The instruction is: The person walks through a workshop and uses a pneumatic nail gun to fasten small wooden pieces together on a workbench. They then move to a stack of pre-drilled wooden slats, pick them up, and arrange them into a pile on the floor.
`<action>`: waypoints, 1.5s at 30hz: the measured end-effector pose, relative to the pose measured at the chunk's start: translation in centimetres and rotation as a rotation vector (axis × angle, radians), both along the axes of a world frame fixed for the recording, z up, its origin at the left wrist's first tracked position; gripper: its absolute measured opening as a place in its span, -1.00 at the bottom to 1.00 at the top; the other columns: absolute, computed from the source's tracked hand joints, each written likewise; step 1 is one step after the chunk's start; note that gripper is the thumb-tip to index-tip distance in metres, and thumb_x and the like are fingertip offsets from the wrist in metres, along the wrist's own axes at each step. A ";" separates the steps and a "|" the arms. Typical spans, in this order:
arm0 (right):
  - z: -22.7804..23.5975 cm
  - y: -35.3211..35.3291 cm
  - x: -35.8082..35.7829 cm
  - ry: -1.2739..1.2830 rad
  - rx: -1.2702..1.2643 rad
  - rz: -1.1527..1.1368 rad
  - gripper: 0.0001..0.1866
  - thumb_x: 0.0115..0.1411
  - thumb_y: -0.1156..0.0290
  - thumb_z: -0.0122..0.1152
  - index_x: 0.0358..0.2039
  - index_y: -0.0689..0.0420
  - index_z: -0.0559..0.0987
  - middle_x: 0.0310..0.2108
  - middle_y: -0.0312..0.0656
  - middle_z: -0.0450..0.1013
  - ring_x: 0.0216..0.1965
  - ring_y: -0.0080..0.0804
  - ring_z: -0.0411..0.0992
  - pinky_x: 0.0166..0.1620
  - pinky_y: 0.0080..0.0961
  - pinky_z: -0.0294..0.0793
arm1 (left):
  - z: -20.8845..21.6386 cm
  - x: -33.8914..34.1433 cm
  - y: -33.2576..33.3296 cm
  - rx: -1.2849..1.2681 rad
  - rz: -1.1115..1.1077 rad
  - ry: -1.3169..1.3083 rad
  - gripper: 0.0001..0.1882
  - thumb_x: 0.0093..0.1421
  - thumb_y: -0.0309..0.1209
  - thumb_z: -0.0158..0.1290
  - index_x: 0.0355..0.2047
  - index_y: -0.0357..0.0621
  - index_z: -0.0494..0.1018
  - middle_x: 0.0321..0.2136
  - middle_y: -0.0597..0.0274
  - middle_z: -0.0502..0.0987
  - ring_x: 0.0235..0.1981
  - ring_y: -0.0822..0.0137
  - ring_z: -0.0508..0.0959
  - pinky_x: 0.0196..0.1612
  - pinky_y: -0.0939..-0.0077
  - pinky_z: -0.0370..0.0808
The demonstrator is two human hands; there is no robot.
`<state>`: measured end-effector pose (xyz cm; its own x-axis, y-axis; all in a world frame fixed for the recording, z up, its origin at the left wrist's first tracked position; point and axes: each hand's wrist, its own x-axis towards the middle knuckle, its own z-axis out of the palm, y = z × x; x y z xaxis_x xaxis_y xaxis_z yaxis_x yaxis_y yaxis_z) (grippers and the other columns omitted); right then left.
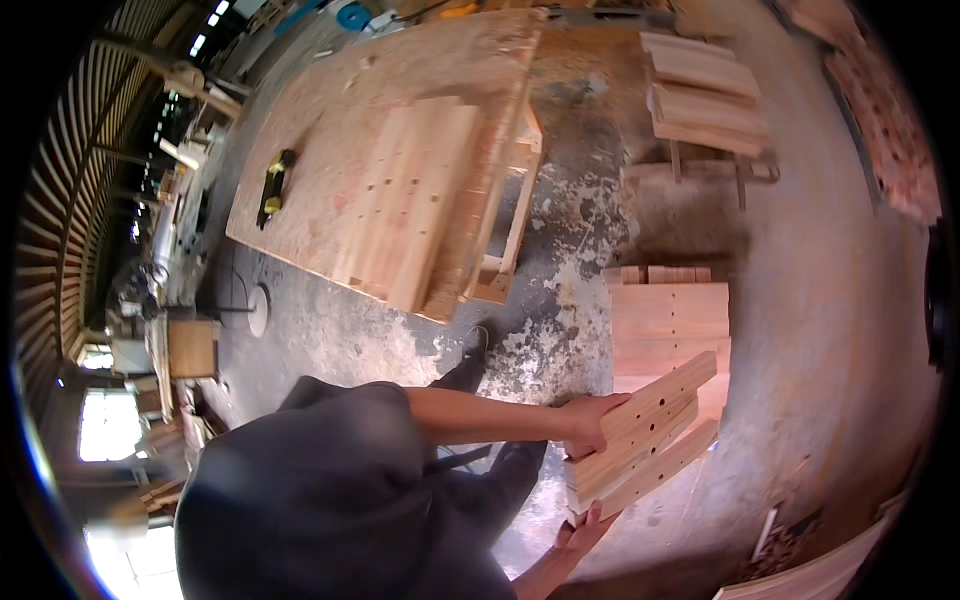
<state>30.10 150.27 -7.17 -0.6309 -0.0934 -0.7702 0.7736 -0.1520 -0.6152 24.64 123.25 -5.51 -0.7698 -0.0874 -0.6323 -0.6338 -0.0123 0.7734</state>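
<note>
Several pale wooden boards (645,425) with drilled holes are held together at their near ends, tilted up toward the right. My left hand (592,422) is closed on the far edge of these boards. Gripping the near edge from below, my right hand (583,530) shows its thumb at the board's side; its other fingers are mostly hidden. Beneath the raised far ends stands a stack of similar boards (670,310), partly covered by the ones I hold.
Ahead is a large wooden worktable (325,130) bearing drilled boards (405,190) and a black-and-yellow hand tool (273,187). More boards (705,95) rest on a stand at the far right. My legs are on the stained concrete floor (570,290) between table and stack.
</note>
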 end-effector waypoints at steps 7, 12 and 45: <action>14.4 -16.2 0.4 0.407 0.034 0.246 0.06 -0.09 0.64 0.28 0.43 0.10 -0.01 0.30 -0.05 0.14 0.25 -0.11 0.23 0.27 -0.20 0.31 | 15.8 11.7 -13.9 -0.041 0.304 0.348 0.11 -0.16 -0.41 0.27 0.43 0.04 -0.01 0.24 0.11 0.36 0.21 0.32 0.39 0.21 0.44 0.37; 17.8 -30.4 1.5 0.451 -0.197 0.534 0.06 -0.16 0.67 0.39 0.38 0.13 0.10 0.21 -0.09 0.24 0.20 -0.19 0.30 0.21 -0.27 0.38 | 20.1 21.3 -23.8 0.069 0.751 0.417 0.06 -0.08 -0.58 0.27 0.43 -0.05 -0.01 0.28 0.19 0.28 0.22 0.38 0.33 0.16 0.41 0.42; 8.5 -48.5 5.8 0.964 0.137 0.750 -0.19 0.07 0.30 0.33 0.31 0.19 0.23 0.16 0.11 0.36 0.16 -0.02 0.37 0.19 -0.25 0.36 | 6.6 34.8 -41.9 -1.256 0.395 0.119 -0.25 0.24 -0.33 0.15 0.36 -0.26 0.09 0.31 -0.06 0.23 0.29 0.06 0.30 0.29 0.21 0.27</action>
<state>35.87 101.75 1.29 -0.7724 -0.6332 -0.0505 -0.1388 0.2458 -0.9593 59.40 81.33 1.13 -0.6021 -0.7904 0.1125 -0.6808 0.5819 0.4449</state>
